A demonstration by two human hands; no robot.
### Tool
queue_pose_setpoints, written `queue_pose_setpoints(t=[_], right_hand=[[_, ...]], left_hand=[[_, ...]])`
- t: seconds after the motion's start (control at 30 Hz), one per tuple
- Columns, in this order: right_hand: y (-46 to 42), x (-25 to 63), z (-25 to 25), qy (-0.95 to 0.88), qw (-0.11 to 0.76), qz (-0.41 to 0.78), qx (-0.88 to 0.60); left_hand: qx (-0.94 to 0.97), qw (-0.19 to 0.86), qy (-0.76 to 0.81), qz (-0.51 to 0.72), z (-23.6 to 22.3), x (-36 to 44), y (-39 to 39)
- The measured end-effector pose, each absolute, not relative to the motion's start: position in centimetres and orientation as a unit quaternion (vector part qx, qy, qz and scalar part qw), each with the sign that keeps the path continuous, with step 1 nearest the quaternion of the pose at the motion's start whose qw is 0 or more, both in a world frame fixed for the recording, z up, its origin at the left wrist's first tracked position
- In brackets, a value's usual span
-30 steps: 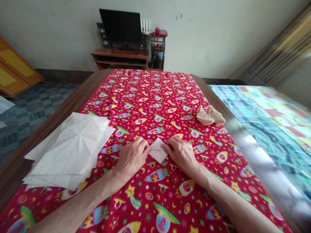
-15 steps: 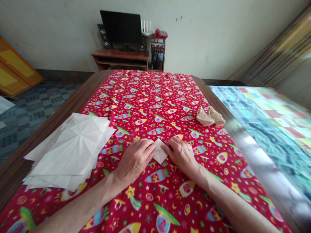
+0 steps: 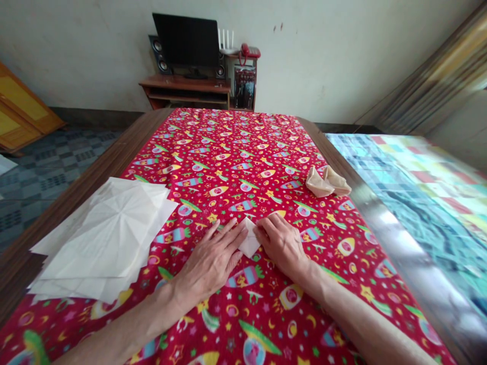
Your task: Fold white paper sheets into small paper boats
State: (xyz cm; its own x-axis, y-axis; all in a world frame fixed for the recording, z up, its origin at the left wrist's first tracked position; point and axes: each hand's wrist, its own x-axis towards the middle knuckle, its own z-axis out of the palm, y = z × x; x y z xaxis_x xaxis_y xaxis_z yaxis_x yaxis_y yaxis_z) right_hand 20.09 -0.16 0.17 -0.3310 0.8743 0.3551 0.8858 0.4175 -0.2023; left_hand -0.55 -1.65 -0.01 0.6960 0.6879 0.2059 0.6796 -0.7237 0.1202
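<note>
A small piece of folded white paper (image 3: 249,244), diamond-shaped with a crease across it, lies flat on the red patterned cloth (image 3: 243,167). My left hand (image 3: 218,251) is laid flat with its fingers spread, the fingertips resting on the paper's left side. At the paper's right corner, my right hand (image 3: 280,239) has its fingers curled and pinched on the edge. Its fingertips partly cover that corner. To the left lies a stack of creased white paper sheets (image 3: 110,228). Two folded cream paper shapes (image 3: 327,181) sit at the right.
The cloth covers a dark wooden table (image 3: 125,147). Beyond it stand a desk with a monitor (image 3: 185,43), speakers and a red telephone (image 3: 249,51). A surface with a checked cover (image 3: 399,187) adjoins on the right. An orange cabinet (image 3: 26,109) stands at the left.
My left hand has gone from a pinch at the paper's left corner to lying flat with fingers spread over its left side. My right hand stays at the right corner.
</note>
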Motion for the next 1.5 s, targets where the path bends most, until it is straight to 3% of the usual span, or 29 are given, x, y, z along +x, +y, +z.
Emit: queue_pose_setpoints(t=[0.23, 0.37, 0.57, 0.87, 1.03, 1.3, 1.5], right_hand=[[-2.3, 20.4, 0.0, -0.916, 0.213, -0.037, -0.337], [-3.3, 21.4, 0.4, -0.92, 0.159, 0.028, -0.357], [-3.9, 23.2, 0.6, -0.917, 0.146, 0.032, -0.369], [-3.3, 22.7, 0.6, -0.906, 0.191, 0.003, -0.377], [-2.9, 22.1, 0.6, -0.902, 0.229, -0.001, -0.366], [-2.7, 21.5, 0.5, -0.866, 0.268, 0.016, -0.421], [-2.4, 19.0, 1.9, -0.86, 0.213, -0.005, -0.464]], left_hand=[[0.917, 0.021, 0.382, 0.114, 0.7, -0.4, -1.8], [0.919, 0.013, 0.376, 0.114, 1.0, -0.6, -2.0], [0.909, 0.001, 0.393, 0.135, 0.6, -1.9, -2.5], [0.9, -0.034, 0.386, 0.201, 0.2, -2.0, -2.0], [0.863, 0.018, 0.431, 0.262, 0.4, -1.4, -0.8], [0.833, 0.04, 0.514, 0.2, 0.5, 0.4, 0.4], [0.804, 0.164, 0.511, 0.256, 1.7, 1.3, 0.9]])
